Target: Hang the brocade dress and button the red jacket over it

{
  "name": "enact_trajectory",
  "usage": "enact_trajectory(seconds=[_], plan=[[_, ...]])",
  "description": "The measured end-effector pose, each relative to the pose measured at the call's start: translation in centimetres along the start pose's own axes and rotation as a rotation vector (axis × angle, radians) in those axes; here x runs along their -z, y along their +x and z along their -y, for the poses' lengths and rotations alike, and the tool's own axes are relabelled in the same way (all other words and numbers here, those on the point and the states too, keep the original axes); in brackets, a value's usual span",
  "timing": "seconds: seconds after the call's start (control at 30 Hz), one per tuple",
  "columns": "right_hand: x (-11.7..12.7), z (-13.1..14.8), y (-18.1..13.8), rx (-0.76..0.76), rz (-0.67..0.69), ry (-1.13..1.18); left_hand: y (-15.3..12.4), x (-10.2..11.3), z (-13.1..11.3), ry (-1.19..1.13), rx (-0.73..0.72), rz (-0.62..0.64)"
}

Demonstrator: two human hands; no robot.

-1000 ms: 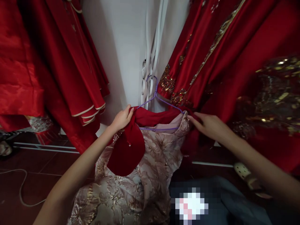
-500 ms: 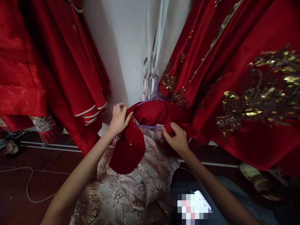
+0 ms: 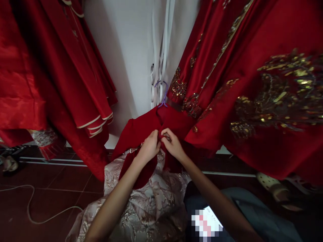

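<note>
A short red jacket [image 3: 136,129] hangs from a purple hanger [image 3: 163,101], of which only the hook and neck show. My left hand [image 3: 150,146] pinches the jacket's left front edge at the middle. Close beside it, my right hand [image 3: 172,143] pinches the opposite front edge, and the two edges meet between my fingertips. Any fastener there is hidden by the fingers. Beaded trim [image 3: 135,149] runs along the jacket near my left hand. Below hangs a pale pink skirt [image 3: 151,201] with a metallic floral pattern.
Red garments [image 3: 83,84] hang at the left, and a red garment with gold sequins [image 3: 282,97] at the right. White straps [image 3: 164,43] hang along the wall. A lit phone [image 3: 212,218] lies at the lower right. Pale clogs [image 3: 271,186] and a cable [image 3: 31,208] are on the floor.
Both hands have come together at the middle, drawing the jacket's fronts closed. The hanger's lower bar and the inside of the jacket are now covered.
</note>
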State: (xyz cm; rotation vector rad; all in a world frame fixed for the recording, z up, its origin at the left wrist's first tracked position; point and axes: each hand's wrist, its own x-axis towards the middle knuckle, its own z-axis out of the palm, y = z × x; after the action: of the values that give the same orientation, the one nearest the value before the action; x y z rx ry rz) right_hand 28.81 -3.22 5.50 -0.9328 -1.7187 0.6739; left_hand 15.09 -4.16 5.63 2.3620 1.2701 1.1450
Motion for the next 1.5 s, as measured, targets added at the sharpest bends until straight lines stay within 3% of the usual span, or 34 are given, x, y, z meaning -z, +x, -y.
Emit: enact_trajectory(seconds=[0.23,0.37,0.53,0.77,1.0,1.23,1.5], plan=[[1.3,-1.3,-1.4,-0.041,0.071,0.162,-1.2,0.0,-0.3,-0.219,0.063,-0.157],[1.4,-1.8,-1.9,-0.008,0.032,0.207,-1.2,-0.6,0.3,-0.442,0.103,-0.174],[1.1,-1.5,-1.8,-0.012,-0.011,0.175,-1.3,-1.3,1.1,-0.659,0.257,-0.284],[1.2,-0.8,-1.8,-0.011,-0.063,0.090,-1.4,-0.8,0.9,-0.527,0.226,-0.210],[0.6,0.8,-2.6,0.061,-0.202,-0.030,-2.4,0.7,-1.5,-0.041,0.110,-0.145],[0.1,0.9,-3.4,0.075,-0.282,-0.035,-2.2,1.1,-1.5,0.012,0.077,-0.084],[0.4,0.9,-2.9,0.043,-0.235,-0.010,-1.6,1.7,-1.3,0.104,0.006,-0.021]])
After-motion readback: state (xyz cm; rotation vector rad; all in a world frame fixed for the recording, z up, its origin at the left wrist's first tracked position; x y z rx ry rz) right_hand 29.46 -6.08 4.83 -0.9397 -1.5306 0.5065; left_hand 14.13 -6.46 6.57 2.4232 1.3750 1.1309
